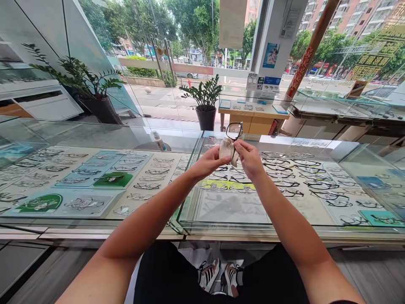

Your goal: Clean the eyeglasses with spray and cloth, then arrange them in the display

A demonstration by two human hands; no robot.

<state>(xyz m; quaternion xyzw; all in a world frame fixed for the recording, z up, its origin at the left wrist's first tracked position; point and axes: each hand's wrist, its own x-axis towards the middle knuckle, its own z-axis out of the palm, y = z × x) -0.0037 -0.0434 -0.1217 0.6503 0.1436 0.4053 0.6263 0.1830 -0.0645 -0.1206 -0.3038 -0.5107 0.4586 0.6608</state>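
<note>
1. Two hands meet at the centre of the frame, above a glass display counter (104, 135).
2. The left hand (210, 162) is closed, thumb and fingertips pinching a pale cloth (226, 150).
3. The right hand (249, 158) is likewise closed, its fingertips pinched on the same cloth from the other side.
4. The cloth is folded around the lower part of a pair of dark-rimmed glasses (234, 130); one lens stands clear just above both hands.
5. Rows of spectacle frames (284, 177) lie under the glass, across the lower left and right.
6. A small spray bottle (159, 141) stands on the counter, left of the hands.
7. A potted plant (205, 99) stands beyond, upper centre.
</note>
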